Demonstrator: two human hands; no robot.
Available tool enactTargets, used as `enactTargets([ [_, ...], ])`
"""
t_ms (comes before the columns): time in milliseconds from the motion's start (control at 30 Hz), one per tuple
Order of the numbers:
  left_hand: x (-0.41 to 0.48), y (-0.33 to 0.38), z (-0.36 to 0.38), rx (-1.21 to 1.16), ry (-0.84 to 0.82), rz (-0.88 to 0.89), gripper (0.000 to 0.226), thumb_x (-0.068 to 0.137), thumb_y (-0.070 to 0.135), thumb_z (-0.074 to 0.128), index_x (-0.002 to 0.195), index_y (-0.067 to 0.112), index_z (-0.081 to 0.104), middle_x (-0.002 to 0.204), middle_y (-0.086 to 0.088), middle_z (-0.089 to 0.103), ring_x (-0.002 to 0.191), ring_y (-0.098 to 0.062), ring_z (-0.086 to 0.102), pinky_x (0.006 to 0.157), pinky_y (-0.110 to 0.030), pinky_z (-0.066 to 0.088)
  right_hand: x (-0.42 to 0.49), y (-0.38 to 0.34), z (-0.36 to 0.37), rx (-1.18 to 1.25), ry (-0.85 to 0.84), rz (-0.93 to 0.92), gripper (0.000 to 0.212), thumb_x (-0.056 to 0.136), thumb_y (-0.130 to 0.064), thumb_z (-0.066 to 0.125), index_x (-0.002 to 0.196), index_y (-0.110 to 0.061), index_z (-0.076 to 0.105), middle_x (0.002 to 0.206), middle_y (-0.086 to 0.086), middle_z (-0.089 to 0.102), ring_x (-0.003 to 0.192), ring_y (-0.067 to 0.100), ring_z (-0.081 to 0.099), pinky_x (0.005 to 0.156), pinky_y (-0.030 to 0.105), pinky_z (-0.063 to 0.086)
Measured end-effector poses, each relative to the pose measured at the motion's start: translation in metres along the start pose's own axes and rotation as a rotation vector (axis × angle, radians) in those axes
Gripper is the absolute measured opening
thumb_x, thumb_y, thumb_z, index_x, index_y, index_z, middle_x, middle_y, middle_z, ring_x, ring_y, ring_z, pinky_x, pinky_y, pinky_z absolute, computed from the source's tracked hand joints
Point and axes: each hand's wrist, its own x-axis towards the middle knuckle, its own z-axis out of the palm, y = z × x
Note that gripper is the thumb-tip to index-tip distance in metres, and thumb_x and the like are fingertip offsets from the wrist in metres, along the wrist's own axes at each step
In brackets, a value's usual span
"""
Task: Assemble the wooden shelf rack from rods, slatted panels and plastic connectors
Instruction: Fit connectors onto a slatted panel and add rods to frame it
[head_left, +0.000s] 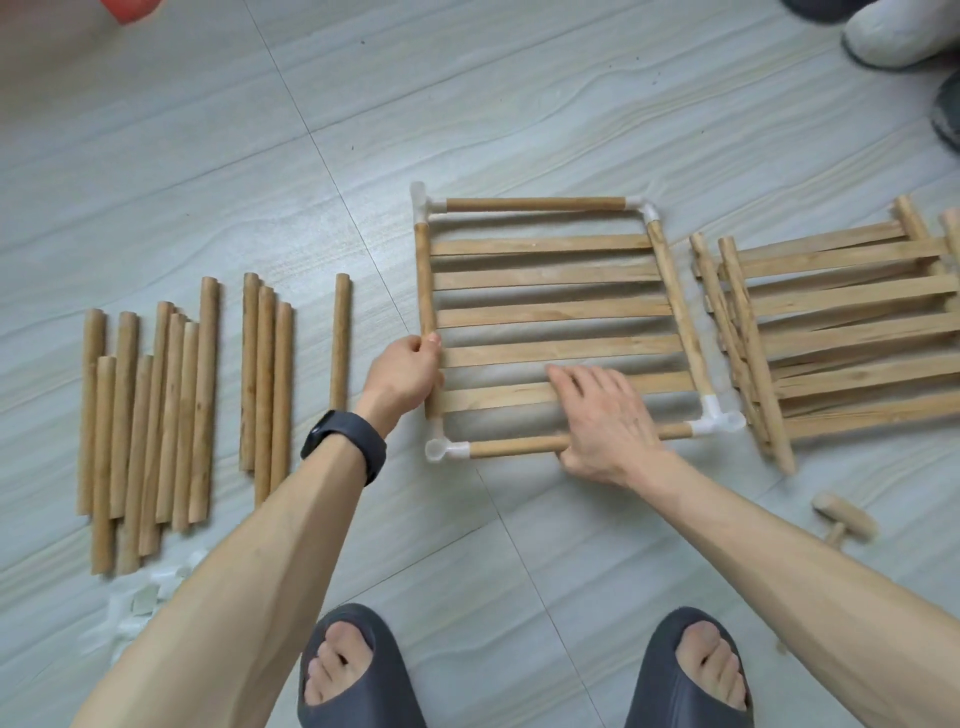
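Note:
A slatted panel (556, 280) lies flat on the floor, framed by rods joined with white plastic connectors at its corners, such as the near-left connector (441, 450) and the near-right connector (719, 421). My left hand (408, 376) grips the panel's left side rod near its lower end. My right hand (605, 421) lies over the near front rod (514, 447), fingers stretched onto the lowest slats and thumb under the rod. Several loose rods (156, 410) lie in rows to the left.
More slatted panels (841, 332) are stacked at the right. A small wooden mallet (844, 518) lies near my right forearm. Loose white connectors (143, 597) sit by my left arm. My two slippered feet are at the bottom; another person's shoes (883, 31) at top right.

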Motion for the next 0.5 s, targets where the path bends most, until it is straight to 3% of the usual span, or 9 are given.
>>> enactTargets([
  [67,0.003,-0.01,-0.008,0.124,0.071,-0.029,0.037,0.106,0.045,0.035,0.093,0.018,0.058,0.085,-0.002,0.068,0.093,-0.028,0.063,0.069,-0.033,0.045,-0.012,0.03,0.004,-0.055,-0.004,0.09,0.082,0.067,-0.037,0.07,0.142,-0.013,0.045,0.13,0.008,0.056,0.119,0.03,0.051,0.107,0.039,0.037],
  [133,0.0,-0.017,-0.006,0.299,0.245,-0.012,0.044,0.103,0.047,0.039,0.128,0.014,0.052,0.12,-0.016,0.061,0.118,-0.038,0.054,0.091,-0.042,0.047,-0.017,0.044,0.006,-0.088,-0.025,0.135,0.078,0.065,-0.031,0.07,0.137,-0.009,0.05,0.125,0.011,0.058,0.114,0.032,0.052,0.105,0.041,0.04],
  [200,-0.019,-0.014,0.011,0.378,0.44,0.247,0.063,0.096,0.059,0.046,0.141,0.015,0.042,0.137,-0.018,0.047,0.124,-0.036,0.046,0.1,-0.047,0.043,-0.014,0.043,0.008,-0.083,-0.037,0.132,0.081,0.059,-0.029,0.07,0.134,-0.005,0.053,0.122,0.014,0.06,0.11,0.035,0.054,0.102,0.044,0.042],
  [233,-0.03,-0.011,0.024,0.443,0.439,0.455,0.069,0.091,0.066,0.049,0.138,0.016,0.044,0.136,-0.015,0.047,0.122,-0.033,0.047,0.099,-0.046,0.044,-0.011,0.039,0.007,-0.064,-0.023,0.129,0.081,0.057,-0.028,0.07,0.133,-0.004,0.054,0.121,0.014,0.06,0.108,0.035,0.055,0.101,0.044,0.043],
  [300,-0.045,-0.01,0.052,0.722,0.227,0.73,0.082,0.082,0.077,0.051,0.139,0.019,0.044,0.14,-0.01,0.049,0.124,-0.029,0.047,0.103,-0.044,0.041,-0.004,0.029,0.002,-0.016,0.016,0.125,0.079,0.057,-0.029,0.069,0.131,-0.003,0.056,0.118,0.014,0.061,0.106,0.035,0.055,0.098,0.042,0.044],
  [367,-0.048,-0.012,0.07,0.998,0.044,0.712,0.093,0.08,0.072,0.059,0.151,0.02,0.029,0.149,-0.009,0.041,0.138,-0.031,0.036,0.116,-0.045,0.028,0.0,0.021,-0.002,0.027,0.036,0.117,0.075,0.059,-0.028,0.068,0.129,-0.004,0.056,0.116,0.012,0.061,0.105,0.034,0.055,0.095,0.039,0.045],
  [433,-0.04,-0.011,0.072,1.087,0.085,0.608,0.091,0.081,0.049,0.064,0.155,0.017,0.021,0.148,-0.01,0.042,0.138,-0.034,0.036,0.117,-0.046,0.023,0.001,0.021,-0.005,0.047,0.029,0.108,0.07,0.062,-0.027,0.065,0.128,-0.006,0.055,0.115,0.01,0.06,0.106,0.032,0.054,0.092,0.036,0.046],
  [500,-0.035,-0.009,0.067,1.103,0.141,0.583,0.079,0.077,0.036,0.059,0.147,0.014,0.032,0.134,-0.01,0.053,0.122,-0.035,0.048,0.108,-0.044,0.031,0.001,0.025,-0.006,0.041,0.015,0.103,0.066,0.064,-0.028,0.062,0.126,-0.007,0.055,0.115,0.008,0.059,0.106,0.031,0.053,0.092,0.036,0.045],
])
